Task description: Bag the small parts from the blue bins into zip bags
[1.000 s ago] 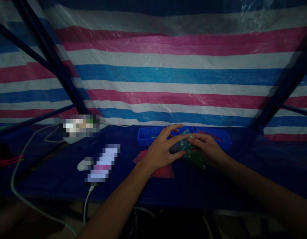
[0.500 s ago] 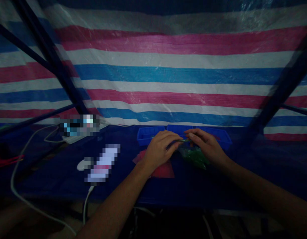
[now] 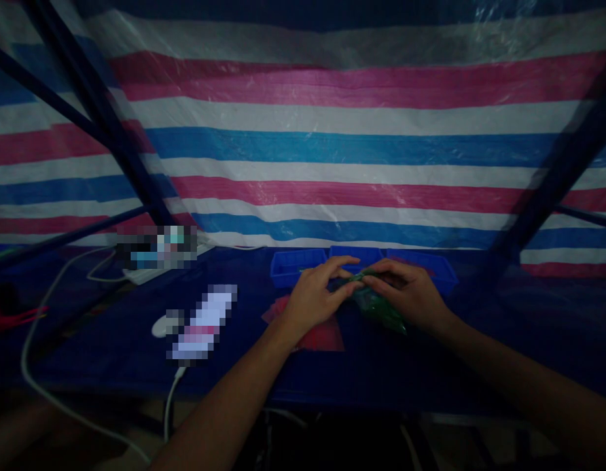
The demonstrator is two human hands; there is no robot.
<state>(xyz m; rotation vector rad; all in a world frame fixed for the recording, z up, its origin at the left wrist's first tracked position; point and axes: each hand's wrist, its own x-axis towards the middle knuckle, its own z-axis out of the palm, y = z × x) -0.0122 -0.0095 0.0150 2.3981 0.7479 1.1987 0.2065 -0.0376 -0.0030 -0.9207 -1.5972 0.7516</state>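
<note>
Left hand: I see the left hand (image 3: 315, 291) pinching the top edge of the green packet (image 3: 379, 314) with thumb and pointer, while another finger sticks up and away from it

Right hand: the right hand (image 3: 408, 288) pinches that same edge from the right side of the packet, thumb and pointer near the other hand's tips, the rest curled in

Why two pinches: I think the packet is thin and floppy, so one hand on each side stops the edge from slipping

Green packet: it hangs just below the fingertips of both hands, between them, a bit nearer to the right hand; I can't tell from here if it touches the table (image 3: 430, 373)

Red sheets: the red sheets (image 3: 325, 337) lie to the left of the packet, partly hidden by the left hand, maybe put there to be easy to reach

Blue bins: three blue bins (image 3: 284, 280) sit behind the packet in a row, likely set back to leave room for hands

Phone: the bright phone (image 3: 205, 324) lies far to the left of the packet, its screen too blurry to read
</note>
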